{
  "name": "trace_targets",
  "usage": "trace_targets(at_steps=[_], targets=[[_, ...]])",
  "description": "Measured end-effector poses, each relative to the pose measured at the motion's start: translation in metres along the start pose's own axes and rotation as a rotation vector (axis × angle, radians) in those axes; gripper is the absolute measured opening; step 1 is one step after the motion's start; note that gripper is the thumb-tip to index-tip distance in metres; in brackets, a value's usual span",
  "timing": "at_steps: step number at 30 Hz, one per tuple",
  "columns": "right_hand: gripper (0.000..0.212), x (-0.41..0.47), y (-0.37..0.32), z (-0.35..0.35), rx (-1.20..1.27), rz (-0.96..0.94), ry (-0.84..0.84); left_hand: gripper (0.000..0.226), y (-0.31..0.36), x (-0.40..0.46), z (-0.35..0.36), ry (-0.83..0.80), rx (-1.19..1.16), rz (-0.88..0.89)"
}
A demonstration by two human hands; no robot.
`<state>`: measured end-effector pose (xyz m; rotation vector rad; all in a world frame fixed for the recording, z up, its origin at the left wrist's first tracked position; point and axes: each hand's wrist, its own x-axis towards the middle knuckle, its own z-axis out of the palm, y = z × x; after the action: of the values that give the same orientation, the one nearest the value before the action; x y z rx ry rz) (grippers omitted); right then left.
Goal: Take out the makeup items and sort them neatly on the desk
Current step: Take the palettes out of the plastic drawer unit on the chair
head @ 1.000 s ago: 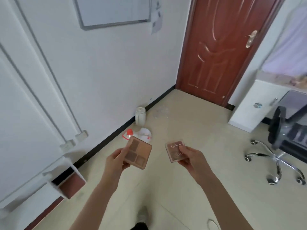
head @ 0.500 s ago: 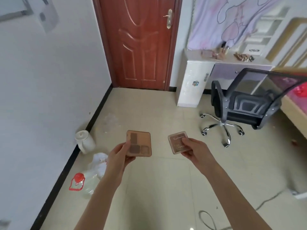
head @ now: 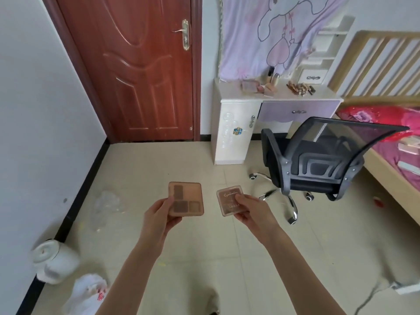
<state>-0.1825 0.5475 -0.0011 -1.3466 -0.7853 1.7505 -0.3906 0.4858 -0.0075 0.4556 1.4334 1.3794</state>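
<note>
Left hand: the left hand [head: 159, 218] is out in front over the floor, thumb on top and fingers curled under, gripping the bigger palette [head: 186, 198] by its lower left corner. You can see a few brown shades through the lid.
Right hand: the right hand [head: 251, 211] pinches the smaller palette [head: 228, 201] along its lower right edge, thumb lying across the lid. There's cursive writing on top, too blurry for me to read.
Palettes: both are held flat-ish, side by side, near each other but not touching, well short of the counter.
Counter: the white counter [head: 256, 97] with a purple drawer sits against the far wall next to the red door [head: 141, 71]. It already has stuff on it: a pinkish flat case [head: 250, 85], a couple of upright bottles [head: 273, 78] and a pile of small brown sticks [head: 300, 88], can't tell exactly what those are.
Chair: a black mesh chair [head: 318, 160] stands in front of the counter, back toward the camera.
Bed: a bed [head: 393, 142] with pink and red bedding on the right.
Floor: a white jug [head: 54, 261] and a white plastic bag [head: 88, 294] by the left wall.
</note>
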Motion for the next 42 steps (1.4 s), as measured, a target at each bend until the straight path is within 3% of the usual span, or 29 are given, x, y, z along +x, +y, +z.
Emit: trace_targets(at_steps=[6,19,28,36,42], targets=[[0.013,0.104,-0.089,-0.014,0.007,-0.058,0.030,0.017,0.043,0.099,0.083,-0.072,0.022,0.016],[0.016,0.316,-0.181,-0.030,0.052,-0.013,0.130,0.021,0.087,0.312,0.195,-0.128,0.069,-0.047],[0.007,0.471,-0.291,-0.018,0.107,-0.103,0.204,0.024,0.167,0.493,0.290,-0.197,0.084,-0.048],[0.008,0.575,-0.333,-0.052,0.191,-0.031,0.345,0.034,0.166,0.592,0.374,-0.289,0.182,-0.128],[0.005,0.684,-0.385,-0.090,0.229,-0.008,0.321,0.035,0.166,0.686,0.455,-0.261,0.217,-0.148]])
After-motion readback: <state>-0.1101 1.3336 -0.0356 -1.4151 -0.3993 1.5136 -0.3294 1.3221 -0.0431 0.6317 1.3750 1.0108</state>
